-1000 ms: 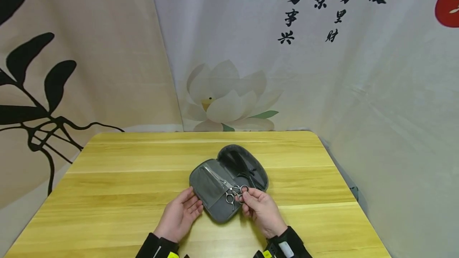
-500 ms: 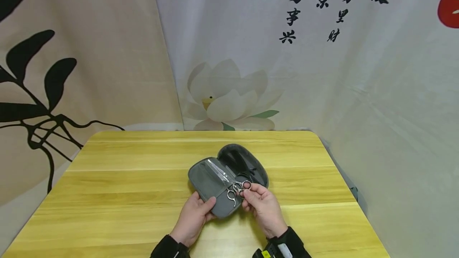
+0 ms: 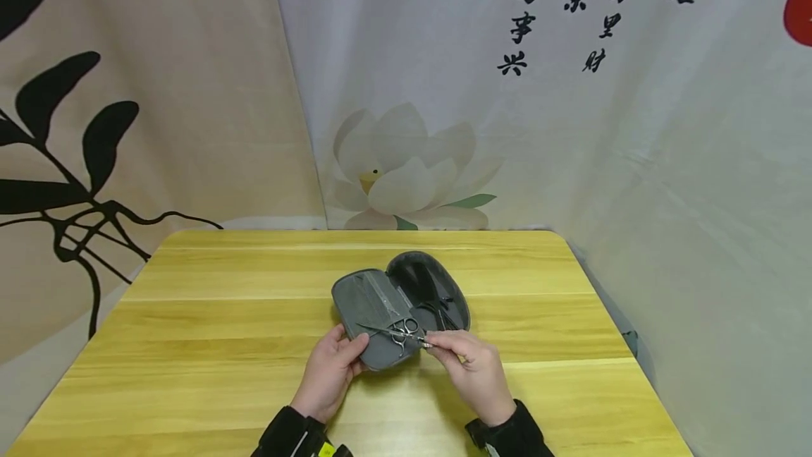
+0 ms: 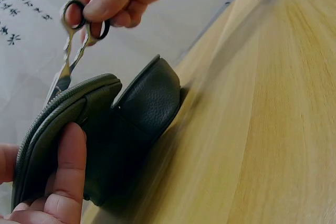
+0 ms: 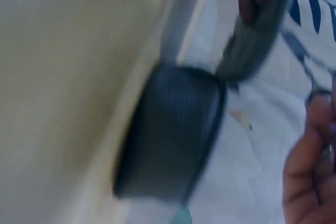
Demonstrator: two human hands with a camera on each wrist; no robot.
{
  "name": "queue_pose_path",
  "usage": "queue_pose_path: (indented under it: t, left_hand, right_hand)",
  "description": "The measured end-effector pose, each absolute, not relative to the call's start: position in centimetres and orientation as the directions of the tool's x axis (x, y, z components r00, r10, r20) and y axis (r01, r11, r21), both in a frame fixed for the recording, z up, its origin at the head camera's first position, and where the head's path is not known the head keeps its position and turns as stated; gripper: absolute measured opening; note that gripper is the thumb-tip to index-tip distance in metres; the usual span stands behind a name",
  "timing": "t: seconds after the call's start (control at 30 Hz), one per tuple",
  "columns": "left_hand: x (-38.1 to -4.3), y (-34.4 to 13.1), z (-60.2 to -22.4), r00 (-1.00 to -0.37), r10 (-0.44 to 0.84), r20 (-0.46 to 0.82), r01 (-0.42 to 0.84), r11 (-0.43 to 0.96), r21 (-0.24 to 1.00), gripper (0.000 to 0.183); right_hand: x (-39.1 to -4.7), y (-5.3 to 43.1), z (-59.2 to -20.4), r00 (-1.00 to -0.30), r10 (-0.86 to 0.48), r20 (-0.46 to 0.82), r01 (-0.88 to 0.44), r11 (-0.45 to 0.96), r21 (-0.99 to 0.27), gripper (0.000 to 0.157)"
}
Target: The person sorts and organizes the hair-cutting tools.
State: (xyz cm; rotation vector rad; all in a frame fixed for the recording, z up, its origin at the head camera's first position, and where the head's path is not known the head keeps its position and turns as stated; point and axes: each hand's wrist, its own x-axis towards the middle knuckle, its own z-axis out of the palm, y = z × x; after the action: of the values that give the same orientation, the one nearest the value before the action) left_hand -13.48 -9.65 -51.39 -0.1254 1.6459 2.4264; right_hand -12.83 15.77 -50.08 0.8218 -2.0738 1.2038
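Over the counter [image 3: 209,333], the gray case [image 3: 380,356] is tilting its pocketed half higher than a second ago. The left hand [image 3: 325,376] is curling round that half's edge, apparently bracing it, while the right hand [image 3: 472,370] is pinching the scissors [image 4: 64,71] by their rings, angling them across the case, probably clearing the second pair [image 3: 400,338].

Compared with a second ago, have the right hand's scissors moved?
Yes; the held scissors moved away from the table's far edge, blades now outside the case pocket.
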Motion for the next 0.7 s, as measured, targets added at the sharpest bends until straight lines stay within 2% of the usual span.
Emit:
queue_pose_path:
  t: [0.07,0.13,0.4,0.5,0.7]
  left_hand:
    - [-13.4,-9.7,-51.4,-0.976,0.127,-0.179,-0.213,-0.347,0.914,0.051]
    - [-13.4,-9.6,-51.5,-0.976,0.125,-0.181,-0.214,-0.346,0.914,0.051]
    - [-13.2,-9.5,-51.6,-0.974,0.097,-0.204,-0.226,-0.341,0.913,0.05]
    - [-13.2,-9.5,-51.6,-0.974,0.091,-0.205,-0.224,-0.339,0.914,0.05]
    - [-13.4,-9.5,-51.8,-0.98,0.083,-0.182,-0.199,-0.308,0.93,0.048]
  right_hand:
    - [-13.0,16.6,-49.6,-0.573,-0.278,0.771,-0.797,0.407,-0.445,0.031]
    - [-13.1,17.6,-49.1,-0.564,-0.328,0.758,-0.808,0.41,-0.424,0.032]
    - [-12.8,21.0,-47.8,-0.643,-0.472,0.602,-0.764,0.353,-0.54,0.03]
    - [-12.5,21.5,-47.6,-0.647,-0.495,0.58,-0.758,0.339,-0.557,0.03]
    - [-12.4,20.7,-47.5,-0.567,-0.534,0.627,-0.823,0.327,-0.465,0.033]
